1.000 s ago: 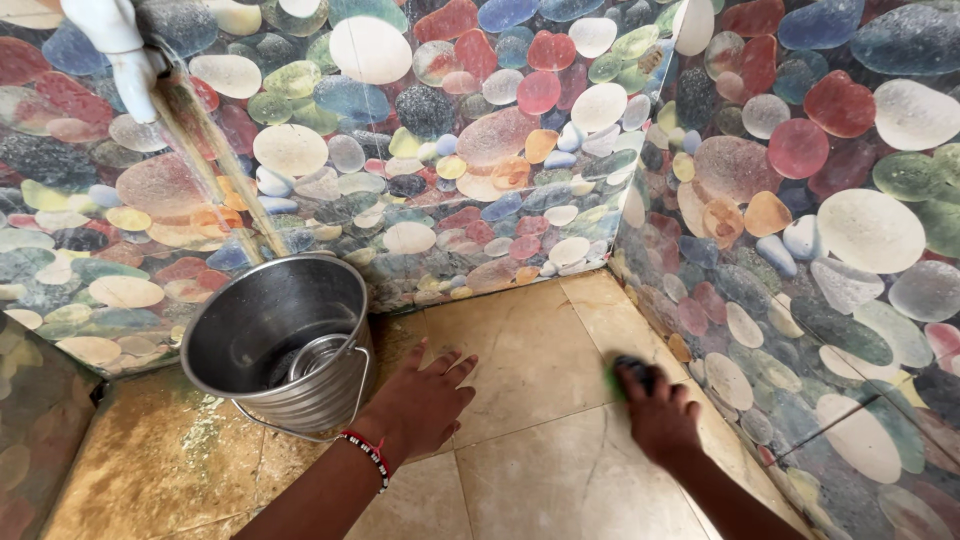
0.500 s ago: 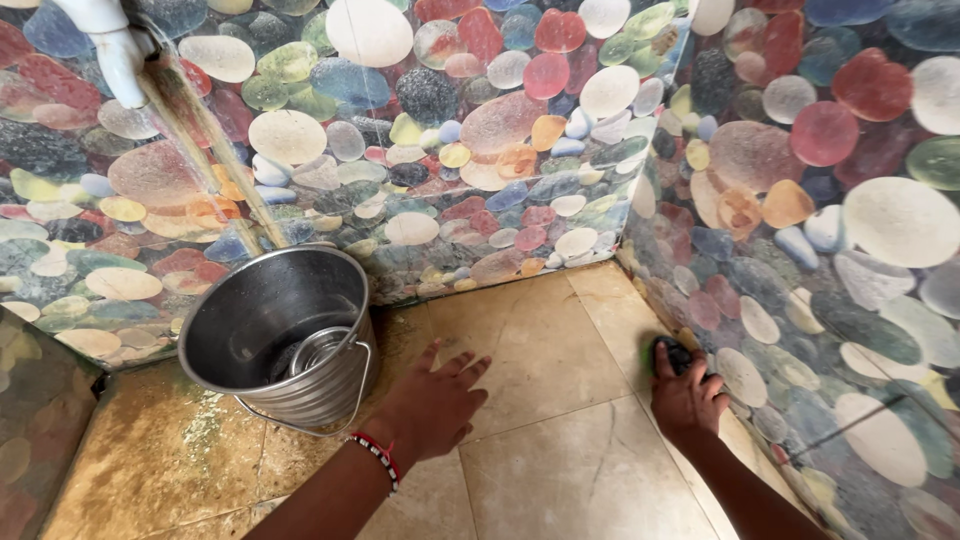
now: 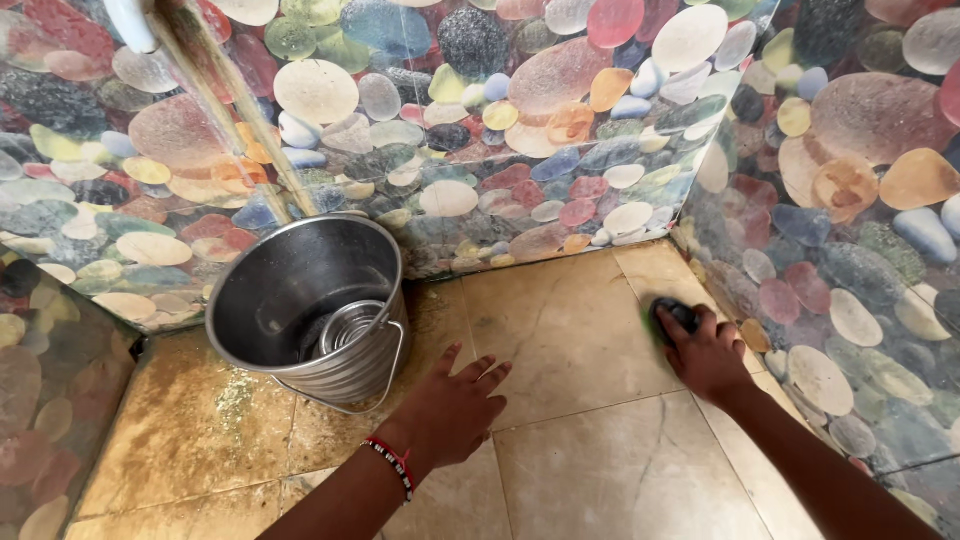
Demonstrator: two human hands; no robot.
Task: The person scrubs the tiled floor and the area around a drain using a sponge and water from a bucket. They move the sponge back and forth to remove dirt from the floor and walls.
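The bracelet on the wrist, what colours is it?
Red, with black and white beads, on the left hand's bracelet; head view.

The right hand [image 3: 708, 352] presses a green sponge [image 3: 668, 318] on the floor [image 3: 600, 460]. The left hand [image 3: 452, 405] lies flat by the bucket [image 3: 300, 300].

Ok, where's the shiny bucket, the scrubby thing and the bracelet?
metal bucket [image 3: 372, 372], head view, on its outer side wall.
scrub pad [image 3: 672, 316], head view, on its dark top.
beaded bracelet [image 3: 394, 463], head view, on the beads.

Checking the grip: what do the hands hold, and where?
The right hand presses a scrubber from on top; the left hand lies flat on the floor, holding nothing.
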